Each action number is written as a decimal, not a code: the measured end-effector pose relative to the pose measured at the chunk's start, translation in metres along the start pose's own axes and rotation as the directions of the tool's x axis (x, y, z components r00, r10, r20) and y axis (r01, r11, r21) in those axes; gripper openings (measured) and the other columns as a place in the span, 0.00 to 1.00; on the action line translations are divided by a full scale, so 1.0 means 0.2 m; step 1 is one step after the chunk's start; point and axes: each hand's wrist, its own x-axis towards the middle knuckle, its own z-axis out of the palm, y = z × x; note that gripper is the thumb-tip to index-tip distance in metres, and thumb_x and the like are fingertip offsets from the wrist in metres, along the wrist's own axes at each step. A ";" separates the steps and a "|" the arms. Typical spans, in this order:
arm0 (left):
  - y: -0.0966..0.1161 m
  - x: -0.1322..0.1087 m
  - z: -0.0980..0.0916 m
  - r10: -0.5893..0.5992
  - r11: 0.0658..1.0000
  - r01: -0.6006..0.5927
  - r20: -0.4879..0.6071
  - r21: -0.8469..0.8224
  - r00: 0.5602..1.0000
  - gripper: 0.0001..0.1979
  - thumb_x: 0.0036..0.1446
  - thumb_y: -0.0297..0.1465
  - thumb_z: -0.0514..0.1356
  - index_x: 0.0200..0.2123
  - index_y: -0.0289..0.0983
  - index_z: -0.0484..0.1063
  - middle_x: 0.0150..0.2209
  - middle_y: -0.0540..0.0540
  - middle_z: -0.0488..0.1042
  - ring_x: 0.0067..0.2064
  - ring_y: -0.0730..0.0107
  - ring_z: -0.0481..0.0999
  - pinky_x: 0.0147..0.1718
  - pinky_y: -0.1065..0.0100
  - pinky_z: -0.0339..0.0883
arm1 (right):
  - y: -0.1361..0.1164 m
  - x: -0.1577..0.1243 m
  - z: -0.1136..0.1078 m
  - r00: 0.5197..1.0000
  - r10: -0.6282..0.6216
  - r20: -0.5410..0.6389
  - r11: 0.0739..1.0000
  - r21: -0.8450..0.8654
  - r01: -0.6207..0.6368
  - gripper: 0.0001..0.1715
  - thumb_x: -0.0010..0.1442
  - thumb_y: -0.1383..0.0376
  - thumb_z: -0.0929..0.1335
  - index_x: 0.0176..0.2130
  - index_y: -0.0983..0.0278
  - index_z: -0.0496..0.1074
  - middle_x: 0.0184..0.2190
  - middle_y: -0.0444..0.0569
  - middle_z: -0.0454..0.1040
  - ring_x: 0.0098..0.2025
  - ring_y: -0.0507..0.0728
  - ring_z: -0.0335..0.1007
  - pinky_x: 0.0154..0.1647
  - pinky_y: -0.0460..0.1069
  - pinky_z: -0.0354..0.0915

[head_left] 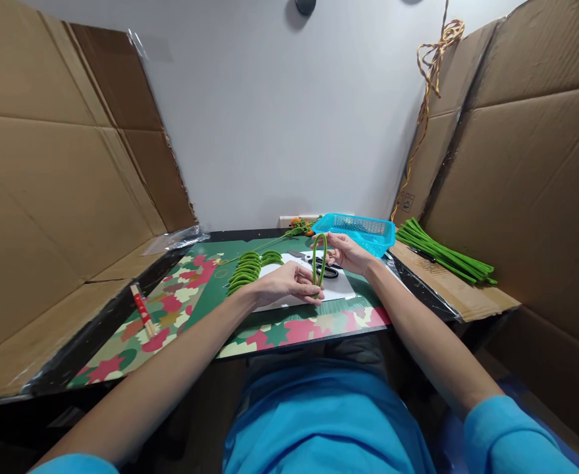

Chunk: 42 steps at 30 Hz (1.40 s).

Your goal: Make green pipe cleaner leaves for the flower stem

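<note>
A green fuzzy pipe cleaner (314,260) is bent into a tall narrow loop and held upright over the table. My left hand (289,282) pinches its lower ends between thumb and fingers. At the loop's top, the fingers of my right hand (347,253) close on the bend. Behind the loop, black-handled scissors (329,271) lie on a white sheet (341,288). Left of my left hand, several curved green pipe-cleaner pieces (244,270) are lined up in a row, with a smaller group (271,257) beside them.
A blue plastic basket (385,237) stands at the back right, with orange and green fuzzy flowers (301,226) beside it. Straight green pipe cleaners (442,251) lie on cardboard at right. A red-wrapped stick bundle (142,311) lies at left. Cardboard walls (531,151) flank the table.
</note>
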 end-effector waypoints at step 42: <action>-0.06 0.03 0.06 -0.038 0.997 0.045 0.112 -0.063 0.993 0.20 0.51 0.42 0.77 0.39 0.31 0.85 0.42 0.33 0.86 0.41 0.57 0.88 0.40 0.68 0.80 | 0.05 0.03 -0.03 0.994 -0.005 0.108 1.000 0.011 0.004 0.27 0.62 0.46 0.76 0.40 0.69 0.81 0.33 0.53 0.85 0.21 0.50 0.75 0.22 0.43 0.74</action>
